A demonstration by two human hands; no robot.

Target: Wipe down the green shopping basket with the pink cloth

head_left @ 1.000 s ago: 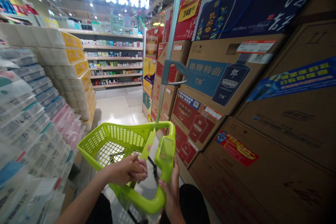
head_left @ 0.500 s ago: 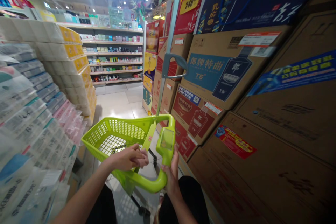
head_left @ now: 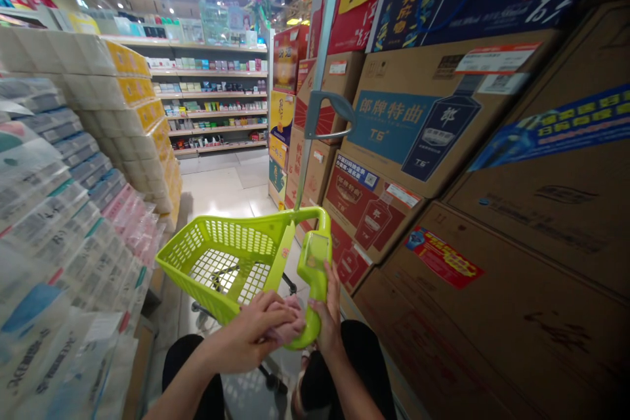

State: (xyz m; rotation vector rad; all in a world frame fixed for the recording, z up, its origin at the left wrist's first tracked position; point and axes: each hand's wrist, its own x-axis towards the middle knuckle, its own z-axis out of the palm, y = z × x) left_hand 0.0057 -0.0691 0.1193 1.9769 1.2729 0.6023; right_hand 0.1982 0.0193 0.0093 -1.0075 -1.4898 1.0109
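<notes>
A lime-green shopping cart [head_left: 221,226] stands before me with a white-looking grid floor in its basket and a thick rounded handle [head_left: 319,285]. My left hand [head_left: 256,328] presses a crumpled pink cloth [head_left: 288,321] against the near corner of that handle, fingers closed over it. On the handle's right side my right hand [head_left: 331,308] wraps around the bar, just below a clear panel set into it. A grey pole [head_left: 322,46] with a loop grip [head_left: 327,117] rises from the cart's far right side.
Stacked cardboard liquor cartons [head_left: 388,125] line the right side closely. Packs of tissue paper [head_left: 113,98] and plastic-wrapped packages [head_left: 63,210] are piled on the left. Beyond the tiled aisle [head_left: 221,184] are shelves of small products [head_left: 211,92] under a lit sign.
My left hand has moved right and toward me with the pink cloth, from above the handle's inner side onto its near corner. My right hand keeps its grip, slightly higher.
</notes>
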